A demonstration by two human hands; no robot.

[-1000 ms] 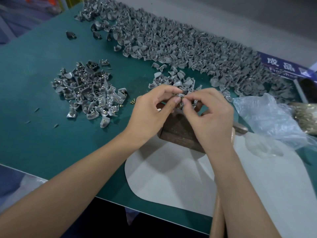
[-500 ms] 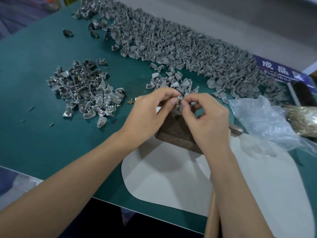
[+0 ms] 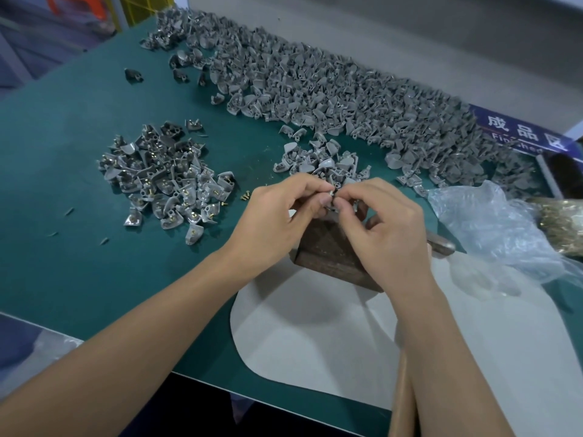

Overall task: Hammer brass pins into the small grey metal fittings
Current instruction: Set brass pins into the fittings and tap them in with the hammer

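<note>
Above the wooden block (image 3: pixel 328 253), left hand (image 3: pixel 277 222) and right hand (image 3: pixel 388 228) meet, fingertips together pinching one grey fitting (image 3: pixel 333 194). Pinned fittings (image 3: pixel 167 178) at 10 o'clock; big heap (image 3: pixel 331 89) at 12 on table (image 3: pixel 63 127).

left hand (image 3: pixel 277 216): fingertips pinched | right hand (image 3: pixel 389 230): likewise, apparently touching

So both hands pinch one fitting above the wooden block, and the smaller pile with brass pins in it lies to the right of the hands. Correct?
Not quite. In the head view the left hand and right hand do pinch one fitting above the wooden block, but the pinned pile lies to their left.
</note>
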